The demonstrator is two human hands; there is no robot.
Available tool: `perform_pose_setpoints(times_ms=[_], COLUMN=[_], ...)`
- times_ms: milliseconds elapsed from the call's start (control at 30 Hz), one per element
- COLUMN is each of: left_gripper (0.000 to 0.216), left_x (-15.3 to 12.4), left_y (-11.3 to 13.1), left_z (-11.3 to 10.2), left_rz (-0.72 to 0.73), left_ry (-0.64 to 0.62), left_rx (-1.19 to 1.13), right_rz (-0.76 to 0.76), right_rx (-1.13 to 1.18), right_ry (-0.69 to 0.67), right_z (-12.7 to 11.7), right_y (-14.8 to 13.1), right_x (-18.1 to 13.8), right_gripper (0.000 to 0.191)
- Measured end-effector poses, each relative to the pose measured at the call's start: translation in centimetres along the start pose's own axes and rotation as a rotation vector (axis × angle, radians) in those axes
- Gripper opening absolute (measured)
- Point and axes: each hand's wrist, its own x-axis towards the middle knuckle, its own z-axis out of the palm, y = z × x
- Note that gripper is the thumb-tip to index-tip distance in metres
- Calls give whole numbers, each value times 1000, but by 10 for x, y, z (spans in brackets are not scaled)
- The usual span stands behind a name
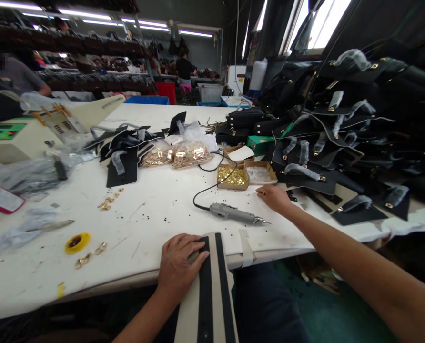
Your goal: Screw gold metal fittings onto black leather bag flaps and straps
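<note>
Here by the bench, the left hand (180,259) is on the beige panel (217,290), right at its far end, where it overlaps the edge of the white table (155,205); the rest slopes back over the lap. Two black strips (205,300) run along it, and thumb and forefinger lie across the left-hand one, their tips apart, the panel directly beneath them. Are the other fingers clamped on its edge? From here I can't tell.

Over to the right hand (272,197): it's well apart from the panel, low at the tabletop, fingertips drawn together just in front of the box of clear plastic (259,173). Anything tiny pinched there, I can't make out. Beside that box, the gold pieces (233,176) fill another. And between the two hands lies the electric screwdriver (234,214), untouched, its bit pointing right, beyond the panel's far end.
</note>
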Motion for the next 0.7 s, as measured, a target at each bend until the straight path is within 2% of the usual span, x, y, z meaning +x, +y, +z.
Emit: perform_pose_setpoints(times_ms=[167,367,500,700], left_gripper=[16,14,15,14], left_x=[0,-1,-1,0], left_y=[1,1,1,0], left_z=[-1,1,0,0], left_rz=[-6,-7,-7,-5], left_ry=[-9,7,0,4], left_rx=[-5,0,5,11], right_rz=[-49,-28,67,95], right_rx=[33,88,82,37], right_ry=[44,66,86,-22], right_z=[17,10,6,6], right_y=[2,21,29,24], right_x=[-27,-50,-47,-33], right_gripper=[33,28,33,23])
